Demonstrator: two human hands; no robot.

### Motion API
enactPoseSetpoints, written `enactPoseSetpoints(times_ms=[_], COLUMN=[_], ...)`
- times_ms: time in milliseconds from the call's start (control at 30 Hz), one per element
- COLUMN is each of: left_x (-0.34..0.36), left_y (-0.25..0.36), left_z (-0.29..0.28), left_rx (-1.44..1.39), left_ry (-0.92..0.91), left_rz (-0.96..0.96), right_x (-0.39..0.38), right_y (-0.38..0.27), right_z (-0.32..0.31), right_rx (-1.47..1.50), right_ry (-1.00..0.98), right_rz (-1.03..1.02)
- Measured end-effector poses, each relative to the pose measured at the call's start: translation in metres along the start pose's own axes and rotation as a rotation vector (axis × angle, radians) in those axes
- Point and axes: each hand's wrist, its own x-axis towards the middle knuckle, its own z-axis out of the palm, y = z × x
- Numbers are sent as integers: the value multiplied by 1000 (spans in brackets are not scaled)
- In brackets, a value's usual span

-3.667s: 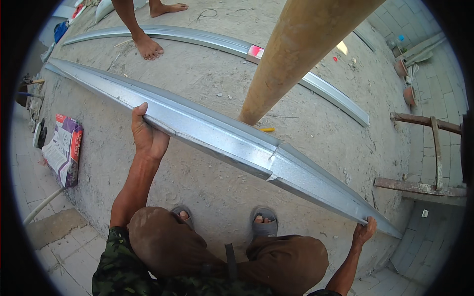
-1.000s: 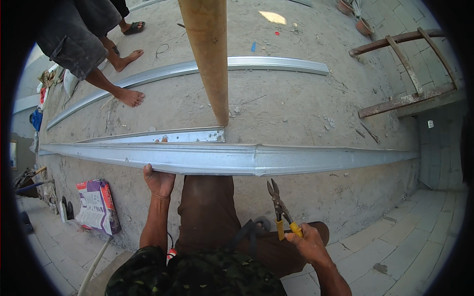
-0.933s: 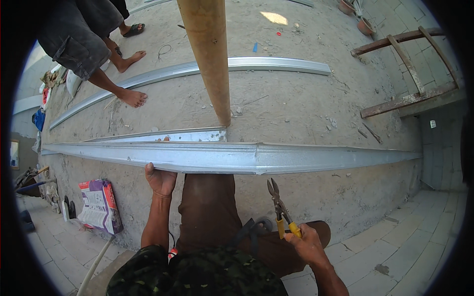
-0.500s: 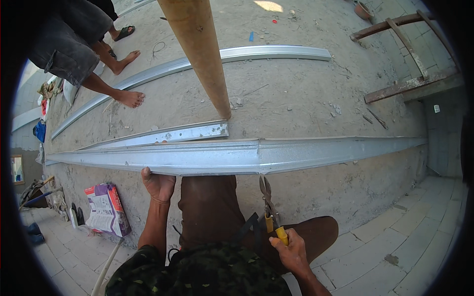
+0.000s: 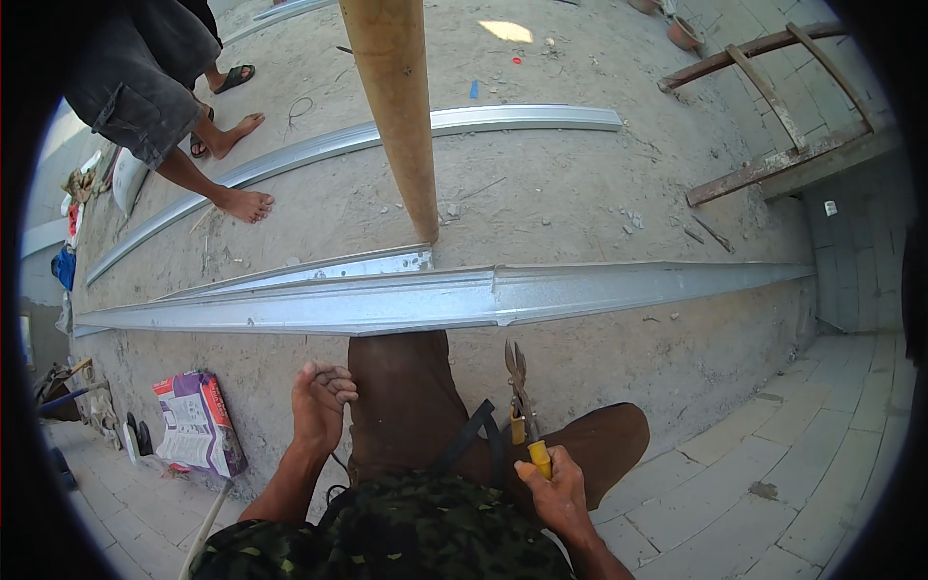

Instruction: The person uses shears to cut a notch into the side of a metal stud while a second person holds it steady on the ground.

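Observation:
A long silvery metal channel (image 5: 406, 304) lies crosswise in front of me over my knee, with a creased seam near its middle. My left hand (image 5: 321, 401) is just below the channel and apart from it, beside my thigh; it is empty, its fingers loosely curled and apart from the thumb. My right hand (image 5: 559, 491) grips tin snips (image 5: 522, 396) by a yellow handle. Their blades point away from me, below the channel's seam, and stand a little apart. A second, shorter metal piece (image 5: 406, 259) with spotted holes lies just behind the channel.
A round post (image 5: 401, 116) rises behind the channel. Farther off, another metal profile (image 5: 522, 118) lies on the dusty ground. A barefoot person (image 5: 159, 87) stands at far left. A printed bag (image 5: 196, 425) lies at left, a wooden frame (image 5: 764, 169) at right.
My left hand has let go of the channel's near edge and drawn back toward me. The tin snips remain in my right hand. The whole view has shifted slightly.

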Motion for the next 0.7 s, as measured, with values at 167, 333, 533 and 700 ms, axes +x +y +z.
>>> enactPoseSetpoints(times_ms=[167,333,533,700], left_x=[-18,4,32,37], left_y=[-20,-78,-98,-113], left_z=[104,127,127,114], left_rx=[427,661,507,470], left_ry=[-207,-272,-530,-623], left_rz=[-141,-321,-609,-670], right_x=[6,0,0,-3], right_y=[0,-4,10,6], right_z=[9,8,25,34], right_rx=[-39,-5,62,115], right_ry=[-33,-64,-85,-71], right_rz=[-70,-53,-44,-65])
